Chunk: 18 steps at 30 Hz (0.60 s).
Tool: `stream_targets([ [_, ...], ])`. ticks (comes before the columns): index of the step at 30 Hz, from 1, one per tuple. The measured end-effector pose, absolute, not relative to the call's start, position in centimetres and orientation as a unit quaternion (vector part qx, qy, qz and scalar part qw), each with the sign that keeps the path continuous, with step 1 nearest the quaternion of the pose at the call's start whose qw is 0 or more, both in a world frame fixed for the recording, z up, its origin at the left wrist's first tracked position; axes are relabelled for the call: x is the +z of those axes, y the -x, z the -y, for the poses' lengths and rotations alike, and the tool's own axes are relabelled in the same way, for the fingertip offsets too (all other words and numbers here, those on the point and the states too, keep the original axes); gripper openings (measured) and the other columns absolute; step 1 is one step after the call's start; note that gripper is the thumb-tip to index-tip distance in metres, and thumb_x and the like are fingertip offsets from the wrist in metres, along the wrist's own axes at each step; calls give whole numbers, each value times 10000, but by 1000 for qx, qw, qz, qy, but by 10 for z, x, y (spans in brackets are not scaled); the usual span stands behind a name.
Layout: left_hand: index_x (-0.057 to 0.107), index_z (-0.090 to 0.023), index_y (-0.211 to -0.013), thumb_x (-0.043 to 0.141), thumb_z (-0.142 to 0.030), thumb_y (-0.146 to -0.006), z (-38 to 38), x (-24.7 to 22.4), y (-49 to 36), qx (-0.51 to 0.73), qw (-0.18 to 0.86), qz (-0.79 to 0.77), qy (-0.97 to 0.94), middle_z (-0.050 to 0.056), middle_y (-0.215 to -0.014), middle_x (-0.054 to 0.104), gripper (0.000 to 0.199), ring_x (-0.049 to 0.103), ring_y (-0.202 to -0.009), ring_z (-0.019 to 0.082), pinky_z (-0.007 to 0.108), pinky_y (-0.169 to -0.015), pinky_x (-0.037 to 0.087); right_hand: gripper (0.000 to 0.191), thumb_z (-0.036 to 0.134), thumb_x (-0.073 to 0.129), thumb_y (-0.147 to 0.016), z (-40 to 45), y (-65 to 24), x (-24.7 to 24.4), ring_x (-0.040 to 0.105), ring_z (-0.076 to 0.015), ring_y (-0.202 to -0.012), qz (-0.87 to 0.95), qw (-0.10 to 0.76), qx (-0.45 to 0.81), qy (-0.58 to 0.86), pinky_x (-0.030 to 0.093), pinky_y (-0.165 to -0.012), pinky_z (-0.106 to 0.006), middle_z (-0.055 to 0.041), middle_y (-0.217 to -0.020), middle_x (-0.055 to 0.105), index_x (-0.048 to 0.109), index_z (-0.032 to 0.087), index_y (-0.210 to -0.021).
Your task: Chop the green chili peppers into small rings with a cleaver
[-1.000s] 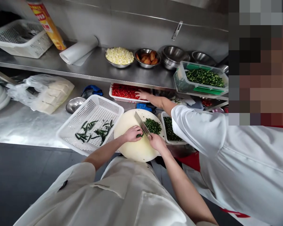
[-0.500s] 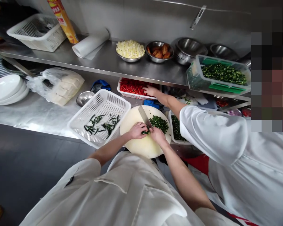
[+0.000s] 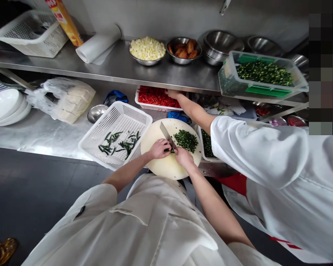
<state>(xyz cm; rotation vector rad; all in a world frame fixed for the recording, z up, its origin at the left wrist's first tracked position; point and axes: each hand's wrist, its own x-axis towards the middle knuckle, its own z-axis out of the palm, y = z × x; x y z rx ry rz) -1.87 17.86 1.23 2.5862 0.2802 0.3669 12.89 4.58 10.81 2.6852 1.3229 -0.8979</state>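
Note:
On a round white cutting board [image 3: 166, 169], my left hand [image 3: 159, 148] curls its fingers over a few dark green chilies, which they mostly hide. My right hand [image 3: 184, 156] grips the handle of a kitchen knife [image 3: 168, 134], its blade slanting up and left close beside my left fingertips. To the blade's right lies a pile of chopped green chilies [image 3: 186, 141]. Left of the board, a white perforated basket [image 3: 84, 147] holds long green chilies [image 3: 127, 146]. A white container of chopped greens [image 3: 207, 146] sits against the board's right side.
From the right, a co-worker's arm [image 3: 197, 112] reaches past the board into a tray of red chilies [image 3: 155, 96]. The steel shelf [image 3: 108, 68] above carries bowls and a clear tub of greens [image 3: 263, 73]. A small steel bowl [image 3: 97, 112] and stacked white bowls [image 3: 7, 105] stand left.
The co-worker's hand has moved farther back and left into the red chilies. My view has shifted a little. My hands stay at the same place on the board, knife still held.

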Motion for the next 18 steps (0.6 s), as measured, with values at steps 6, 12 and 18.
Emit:
stream_targets([
  [6,736,-268,-1047,702,-435,-953,-179,13,23,134,250,-109,-953,80,-1217,637,194,551,-1204,282,442,-1058,442,409,390,412,-1105,-51,-130,111,726,-278,-1166,-433,18,-307,-848,503,-916,-321,-161,-1252,776,740,210,-1271],
  [12,731,-253,-1040,678,-392,-960,-181,13,28,146,267,-98,-948,84,-1221,643,169,560,-1199,272,429,-1074,459,387,383,418,-1127,-49,-123,97,730,-294,-1164,-423,-3,-301,-855,494,-923,-334,-176,-1237,771,704,182,-1292],
  [18,739,-269,-1123,666,-401,-975,-182,12,33,142,275,-91,-946,94,-1238,647,212,561,-1222,278,452,-1117,458,327,427,538,-1116,-45,-132,59,742,-301,-1104,-447,-44,-269,-852,524,-963,-412,-172,-1075,776,730,187,-1229],
])
